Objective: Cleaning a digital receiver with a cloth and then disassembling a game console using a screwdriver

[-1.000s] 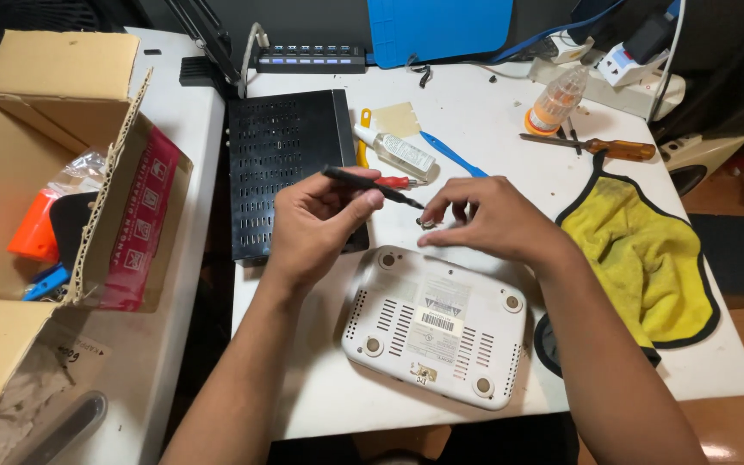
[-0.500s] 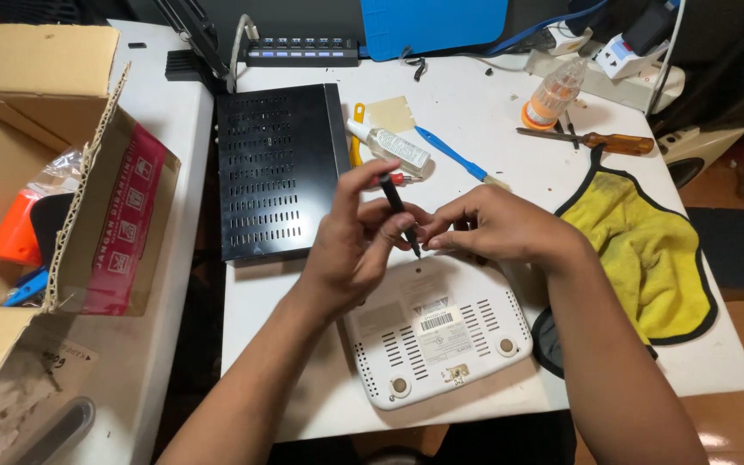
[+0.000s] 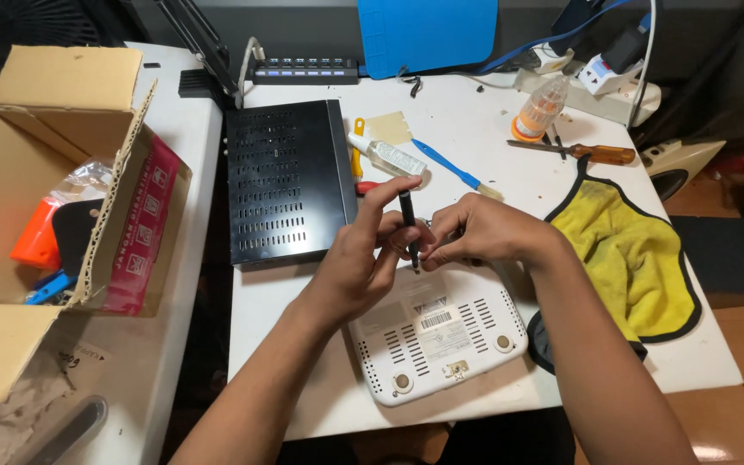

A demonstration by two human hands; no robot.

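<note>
Against the frame a second back, we note the black screwdriver (image 3: pixel 408 226) has swung from lying nearly level between the hands to standing almost upright, tip down just above the near edge of the white router (image 3: pixel 437 334), which lies underside-up on the white table (image 3: pixel 475 146). Left hand (image 3: pixel 362 258) is closed on the screwdriver's shaft, forefinger capping its top. Right hand (image 3: pixel 474 231) is curled, fingertips pinched beside the tip; what they pinch we cannot tell.
</note>
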